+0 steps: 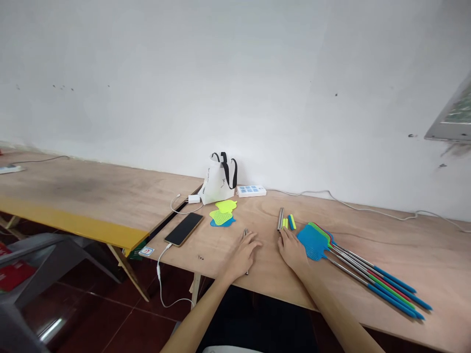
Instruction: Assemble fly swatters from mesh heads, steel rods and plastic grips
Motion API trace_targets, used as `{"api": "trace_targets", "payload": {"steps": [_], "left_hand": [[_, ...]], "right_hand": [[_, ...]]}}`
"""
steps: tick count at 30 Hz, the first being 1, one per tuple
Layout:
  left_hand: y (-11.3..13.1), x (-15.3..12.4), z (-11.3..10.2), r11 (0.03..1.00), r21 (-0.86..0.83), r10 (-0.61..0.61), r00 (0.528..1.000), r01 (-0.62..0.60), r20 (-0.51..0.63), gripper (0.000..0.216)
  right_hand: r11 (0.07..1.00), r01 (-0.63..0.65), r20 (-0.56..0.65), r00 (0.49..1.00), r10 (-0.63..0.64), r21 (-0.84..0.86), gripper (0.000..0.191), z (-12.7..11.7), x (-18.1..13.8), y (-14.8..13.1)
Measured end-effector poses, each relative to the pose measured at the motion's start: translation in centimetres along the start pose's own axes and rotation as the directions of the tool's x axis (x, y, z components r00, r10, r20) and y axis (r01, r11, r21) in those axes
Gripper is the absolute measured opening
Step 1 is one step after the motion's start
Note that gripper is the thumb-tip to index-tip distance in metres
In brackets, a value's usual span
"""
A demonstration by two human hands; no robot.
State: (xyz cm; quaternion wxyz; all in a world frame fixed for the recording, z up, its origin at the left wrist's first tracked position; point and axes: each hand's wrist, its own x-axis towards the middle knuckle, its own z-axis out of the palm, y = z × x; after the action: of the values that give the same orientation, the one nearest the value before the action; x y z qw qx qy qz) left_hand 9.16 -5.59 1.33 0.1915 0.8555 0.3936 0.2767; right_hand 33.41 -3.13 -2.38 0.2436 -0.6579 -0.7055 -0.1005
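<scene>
My left hand rests on the tabletop with its fingers curled over a thin metal rod, whose ends stick out above and below the hand. My right hand lies palm down, fingers stretched out, its fingertips at the near end of a few silver metal tubes. Just beyond those fingers are short yellow sleeves and a blue-and-yellow pair of sleeves. Ahead of my left hand, yellow flyswatter heads overlap a blue flyswatter head.
Several flyswatters with metal shafts and coloured grips lie at the right. On the left are a phone on a white cable, a charger, a white bag and a power strip. A gap separates the left table.
</scene>
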Motion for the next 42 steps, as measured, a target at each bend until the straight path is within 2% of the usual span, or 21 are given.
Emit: {"api": "trace_targets", "payload": {"steps": [5, 10, 13, 19, 23, 26, 34, 42], "left_hand": [[0.1, 0.1, 0.1, 1.000, -0.020, 0.005, 1.000, -0.005, 0.012, 0.068], [0.6, 0.1, -0.1, 0.999, -0.034, -0.011, 1.000, 0.011, -0.009, 0.042], [0.9, 0.1, -0.3, 1.000, -0.009, -0.003, 1.000, 0.003, -0.019, 0.033], [1.2, -0.1, -0.5, 0.999, 0.040, 0.018, 1.000, -0.017, -0.022, 0.030], [1.3, -0.1, -0.7, 0.998, 0.058, 0.027, 1.000, -0.027, -0.007, 0.030], [1.4, -0.1, -0.9, 0.997, 0.064, 0.034, 0.999, -0.034, 0.004, 0.031], [1.7, -0.1, -1.0, 0.998, 0.050, 0.022, 1.000, -0.022, 0.005, 0.030], [1.8, 0.0, -1.0, 1.000, 0.011, 0.028, 1.000, -0.028, -0.007, 0.033]], "right_hand": [[1.000, 0.017, 0.012, 1.000, -0.017, 0.008, 0.048, -0.3, -0.8, -0.4], [1.000, 0.024, 0.019, 1.000, -0.024, 0.000, 0.048, -0.6, -1.4, -0.7], [0.999, 0.033, 0.025, 0.999, -0.033, -0.014, 0.047, -0.6, -1.3, -0.8], [0.997, 0.050, 0.003, 0.999, -0.050, -0.067, 0.047, 0.0, -0.4, -0.8], [0.999, 0.001, 0.064, 0.998, 0.002, -0.048, 0.047, -0.2, -0.3, -1.1], [0.999, 0.016, 0.065, 0.998, -0.014, -0.031, 0.048, -0.6, -1.4, -1.6], [0.986, 0.160, -0.030, 0.986, -0.161, -0.051, 0.046, -2.4, -6.7, -3.9], [0.962, 0.223, 0.051, 0.971, -0.233, 0.159, 0.043, -4.9, -7.1, -5.8]]}}
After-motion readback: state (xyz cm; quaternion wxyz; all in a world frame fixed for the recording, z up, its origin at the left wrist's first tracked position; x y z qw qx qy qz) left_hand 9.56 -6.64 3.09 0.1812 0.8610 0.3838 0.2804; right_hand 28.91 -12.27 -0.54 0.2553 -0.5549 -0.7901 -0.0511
